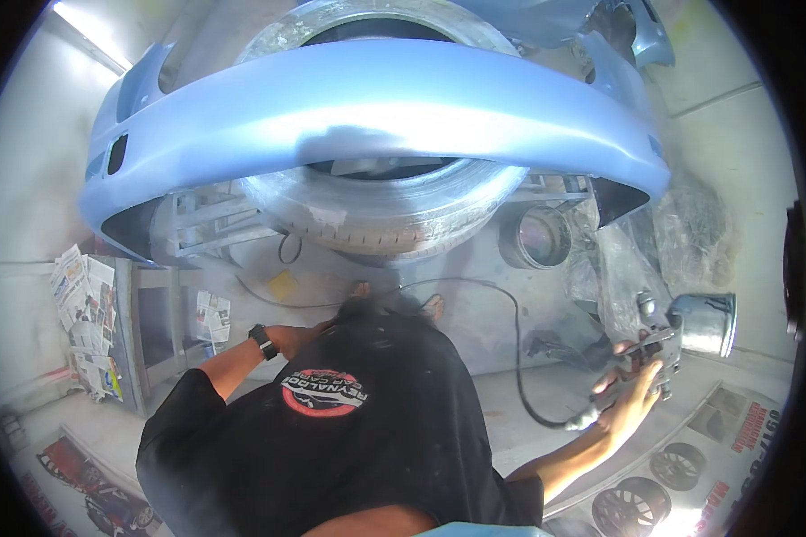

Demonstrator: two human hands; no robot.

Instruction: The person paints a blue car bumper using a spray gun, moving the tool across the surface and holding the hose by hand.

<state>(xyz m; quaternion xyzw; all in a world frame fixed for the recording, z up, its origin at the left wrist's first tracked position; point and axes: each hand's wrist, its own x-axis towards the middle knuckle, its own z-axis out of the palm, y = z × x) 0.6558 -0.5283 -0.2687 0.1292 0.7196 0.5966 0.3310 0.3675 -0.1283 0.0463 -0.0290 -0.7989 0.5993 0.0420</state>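
Observation:
My right hand [631, 394] is wrapped round the handle of a paint spray gun [655, 351], held out at the right. The gun carries a silver metal cup [707, 324]. From its handle end a dark air hose [518, 349] curves up and runs left across the floor. My left hand [288, 340], with a black watch on its wrist, is close against my body. Its fingers are hidden by the black shirt. In front of me spans a glossy light-blue car bumper [394, 107], with both ends curving toward me. Neither hand touches it.
Under the bumper lie a large tyre [385, 215] and a metal frame [215, 224]. At the left stands a grey cabinet [131, 331] with newspaper on it. A round can [537, 236] and crumpled clear plastic [625, 268] are at the right. Printed banners lie along the lower edges.

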